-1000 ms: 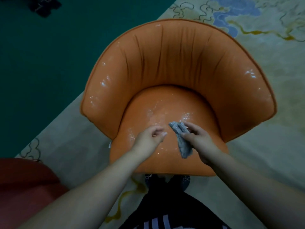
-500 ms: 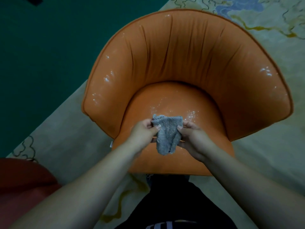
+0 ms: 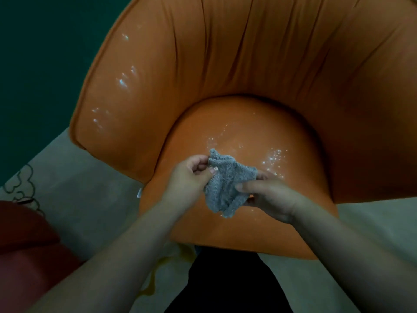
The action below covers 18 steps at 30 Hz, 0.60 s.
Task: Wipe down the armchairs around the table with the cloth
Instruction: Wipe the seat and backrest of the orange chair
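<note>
Lower centre: left hand (image 3: 189, 177) and right hand (image 3: 268, 195), each grip pinching an edge of the nubbly grey cloth (image 3: 228, 188), held spread just above the seat. Best flattened into a broad pad before wiping. Beyond: smooth orange armchair (image 3: 237, 71), rounded seat flecked with white specks (image 3: 273, 157), pleated curved back.

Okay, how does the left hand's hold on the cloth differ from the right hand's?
The left hand pinches the cloth's upper corner with its fingertips; the right hand holds the lower right edge, thumb laid across it. The left sits higher over the seat. Both hold it above the seat.
</note>
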Motion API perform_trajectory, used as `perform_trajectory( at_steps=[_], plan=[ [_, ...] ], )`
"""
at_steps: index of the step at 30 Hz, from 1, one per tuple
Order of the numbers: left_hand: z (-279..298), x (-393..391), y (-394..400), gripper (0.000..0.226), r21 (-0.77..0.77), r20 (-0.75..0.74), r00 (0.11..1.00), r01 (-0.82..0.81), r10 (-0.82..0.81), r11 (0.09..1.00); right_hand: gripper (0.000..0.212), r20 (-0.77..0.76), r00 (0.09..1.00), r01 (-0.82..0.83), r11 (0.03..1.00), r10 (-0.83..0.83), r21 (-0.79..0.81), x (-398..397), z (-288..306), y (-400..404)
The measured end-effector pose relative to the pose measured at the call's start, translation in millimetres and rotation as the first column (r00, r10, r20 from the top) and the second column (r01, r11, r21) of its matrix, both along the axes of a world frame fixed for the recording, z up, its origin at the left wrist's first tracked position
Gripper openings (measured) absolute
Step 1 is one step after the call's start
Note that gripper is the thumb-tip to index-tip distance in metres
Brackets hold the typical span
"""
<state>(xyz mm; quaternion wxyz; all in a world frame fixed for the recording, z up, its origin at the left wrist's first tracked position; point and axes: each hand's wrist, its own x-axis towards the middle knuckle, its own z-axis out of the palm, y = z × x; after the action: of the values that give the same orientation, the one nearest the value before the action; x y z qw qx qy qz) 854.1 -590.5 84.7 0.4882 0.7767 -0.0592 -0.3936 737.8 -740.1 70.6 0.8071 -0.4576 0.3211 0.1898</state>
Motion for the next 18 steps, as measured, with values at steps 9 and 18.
perform_trajectory(
  at_steps=[9, 18],
  plan=[
    [-72.7, 5.5, -11.6, 0.008, 0.07, 0.093, 0.993, -0.084, 0.077, 0.994, 0.017, -0.031, 0.983, 0.143, 0.864, -0.18, -0.484, 14.8, -76.5, -2.9],
    [-104.4, -3.7, -9.7, 0.019, 0.007, -0.089, 0.968, -0.233, 0.233, 0.972, 0.039, 0.049, 0.975, 0.219, 0.928, -0.215, -0.3, 28.6, -80.6, 15.0]
  ],
)
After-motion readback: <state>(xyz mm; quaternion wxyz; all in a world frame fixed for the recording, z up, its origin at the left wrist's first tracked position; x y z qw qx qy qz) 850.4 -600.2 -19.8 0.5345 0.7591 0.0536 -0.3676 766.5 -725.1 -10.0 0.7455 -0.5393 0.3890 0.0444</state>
